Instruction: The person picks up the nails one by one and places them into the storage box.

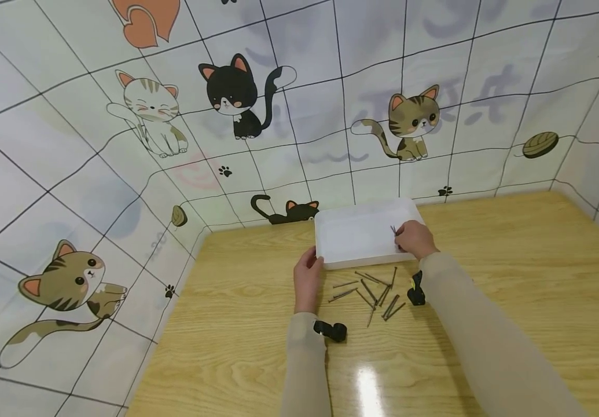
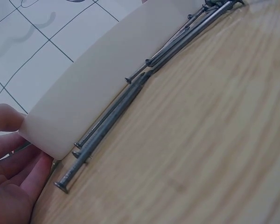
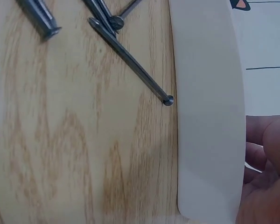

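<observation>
A shallow white tray (image 1: 353, 234) stands against the back wall. My left hand (image 1: 307, 281) grips its front left corner; in the left wrist view, the thumb and curled fingers (image 2: 32, 170) lie about that corner. Over the tray's right end, my right hand (image 1: 416, 238) pinches a few thin dark nails (image 1: 394, 230), their ends sticking out past the fingertips. How many it holds is hidden. In the right wrist view, that hand (image 3: 266, 172) is partly behind the tray's white side wall (image 3: 207, 116). Several loose metal nails (image 1: 368, 289) lie scattered on the wood before the tray.
The wood-grain table (image 1: 236, 336) runs up to a wall covering (image 1: 320, 116) printed with cartoon cats and grid lines. Each wrist carries a small black camera, the left camera (image 1: 331, 330) and the right camera (image 1: 416, 289), near the nails.
</observation>
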A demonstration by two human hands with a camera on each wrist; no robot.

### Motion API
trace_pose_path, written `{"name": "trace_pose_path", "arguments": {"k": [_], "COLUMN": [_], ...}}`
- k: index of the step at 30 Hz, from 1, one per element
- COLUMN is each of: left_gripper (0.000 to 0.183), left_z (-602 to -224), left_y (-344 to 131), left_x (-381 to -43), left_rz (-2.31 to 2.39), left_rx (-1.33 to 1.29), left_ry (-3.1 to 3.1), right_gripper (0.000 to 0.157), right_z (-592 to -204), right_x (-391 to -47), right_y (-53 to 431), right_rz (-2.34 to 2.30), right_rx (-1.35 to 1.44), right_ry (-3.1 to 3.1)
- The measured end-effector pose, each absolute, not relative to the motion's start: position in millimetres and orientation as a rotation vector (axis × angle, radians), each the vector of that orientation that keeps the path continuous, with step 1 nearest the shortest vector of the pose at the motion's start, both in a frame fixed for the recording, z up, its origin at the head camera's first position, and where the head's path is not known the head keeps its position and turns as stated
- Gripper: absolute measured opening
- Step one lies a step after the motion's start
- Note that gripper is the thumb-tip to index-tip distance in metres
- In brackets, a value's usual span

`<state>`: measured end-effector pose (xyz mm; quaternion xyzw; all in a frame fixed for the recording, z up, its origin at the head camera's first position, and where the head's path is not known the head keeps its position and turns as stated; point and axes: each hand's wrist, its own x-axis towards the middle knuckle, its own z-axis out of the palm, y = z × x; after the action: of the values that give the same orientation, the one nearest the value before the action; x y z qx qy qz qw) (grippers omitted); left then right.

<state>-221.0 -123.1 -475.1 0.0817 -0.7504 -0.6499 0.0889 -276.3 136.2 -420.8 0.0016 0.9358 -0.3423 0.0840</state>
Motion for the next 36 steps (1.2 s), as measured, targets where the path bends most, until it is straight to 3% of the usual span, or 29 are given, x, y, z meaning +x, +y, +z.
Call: {"name": "trace_pose_path", "arguments": {"k": [36], "left_gripper": [0.040], "left_z": [-483.8], "left_y": [-124.8], "left_x": [-228.1], "left_rz": [-1.940], "left_rx": [0.243], "left_ry": [-2.241], "right_gripper": [0.023], "right_z": [-423.3], "right_x": [-277.3], "right_y": [134.8], "right_rz": [-0.925], "right_rx": [0.068], "right_ry": [2.889]}}
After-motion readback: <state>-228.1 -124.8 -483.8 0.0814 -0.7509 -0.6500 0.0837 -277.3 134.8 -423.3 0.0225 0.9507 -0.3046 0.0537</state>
